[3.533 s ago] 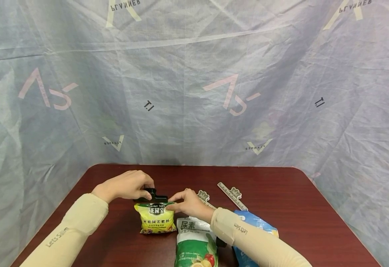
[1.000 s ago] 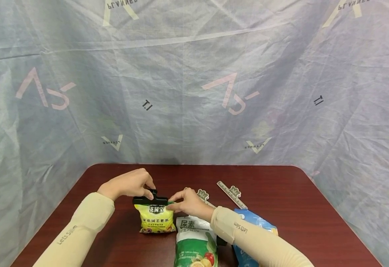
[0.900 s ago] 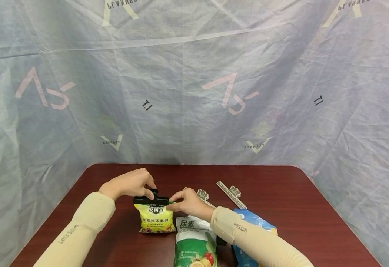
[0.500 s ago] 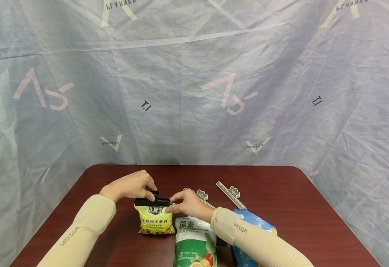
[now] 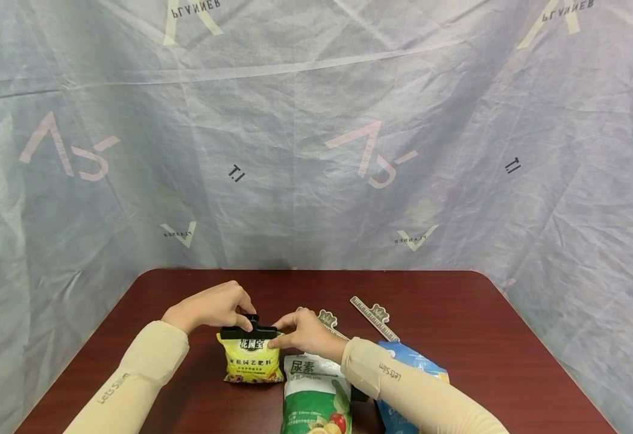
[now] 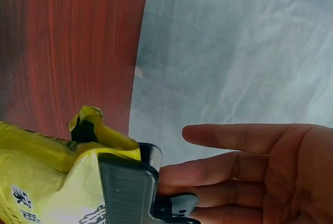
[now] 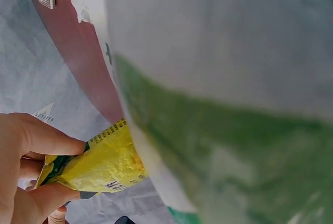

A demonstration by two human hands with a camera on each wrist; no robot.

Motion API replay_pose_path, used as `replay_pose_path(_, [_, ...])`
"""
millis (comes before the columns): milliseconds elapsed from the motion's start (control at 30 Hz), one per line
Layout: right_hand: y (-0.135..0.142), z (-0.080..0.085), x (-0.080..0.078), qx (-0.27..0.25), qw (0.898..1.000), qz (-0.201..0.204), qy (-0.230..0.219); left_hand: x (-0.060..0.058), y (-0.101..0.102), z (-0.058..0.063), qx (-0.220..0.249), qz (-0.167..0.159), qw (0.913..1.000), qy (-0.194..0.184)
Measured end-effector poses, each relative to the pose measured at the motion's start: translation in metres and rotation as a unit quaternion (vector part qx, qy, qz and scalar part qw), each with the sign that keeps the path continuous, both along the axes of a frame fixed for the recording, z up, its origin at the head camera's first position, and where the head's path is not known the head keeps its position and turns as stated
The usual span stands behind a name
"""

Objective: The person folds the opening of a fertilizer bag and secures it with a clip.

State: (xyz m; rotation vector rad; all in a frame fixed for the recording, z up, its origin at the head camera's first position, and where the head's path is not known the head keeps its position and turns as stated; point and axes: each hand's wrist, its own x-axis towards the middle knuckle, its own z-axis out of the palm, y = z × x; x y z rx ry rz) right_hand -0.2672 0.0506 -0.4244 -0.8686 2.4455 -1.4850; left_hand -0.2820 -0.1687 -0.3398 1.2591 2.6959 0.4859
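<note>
A small yellow fertilizer bag (image 5: 254,365) stands upright on the table, left of centre. My left hand (image 5: 213,308) pinches the handle of a wide black clip (image 5: 233,333) between thumb and fingers. The clip's bar lies across the bag's top edge; the left wrist view shows its jaws on either side of the folded yellow film (image 6: 86,182). With thumb and fingers, my right hand (image 5: 307,335) pinches the bag's upper right corner, also visible in the right wrist view, where the yellow bag (image 7: 112,161) sits between thumb and forefinger.
A white-and-green urea bag (image 5: 316,401) stands close to the right hand, filling much of the right wrist view. Beyond it lies a blue bag (image 5: 414,360), partly under the right forearm. Two ruler clips, one a patterned ruler clip (image 5: 375,316), lie toward the back of the dark red table (image 5: 436,301).
The black clip, earlier behind the bag's top edge, now sits over it and hides the top lettering. My left hand has shifted slightly right and down; my right hand keeps its pinch.
</note>
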Motion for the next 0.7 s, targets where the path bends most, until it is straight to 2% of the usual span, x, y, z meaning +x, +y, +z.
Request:
replay_pose_path(133, [-0.002, 0.004, 0.004, 0.007, 1.0, -0.006, 0.005, 0.001, 0.001, 0.001, 0.001, 0.0, 1.0, -0.005])
replay_pose_path(367, [-0.003, 0.027, 0.019, 0.001, 1.0, 0.002, 0.002, 0.003, 0.002, 0.002, -0.001, -0.002, 0.9999, -0.011])
replay_pose_path(567, [-0.002, 0.012, 0.01, 0.015, 1.0, -0.006, 0.007, 0.003, 0.002, 0.001, -0.008, 0.003, 0.9999, -0.011])
replay_pose_path(700, [-0.001, 0.004, 0.005, 0.01, 1.0, 0.005, 0.002, 0.003, 0.002, 0.0, -0.009, 0.003, 0.9998, -0.016])
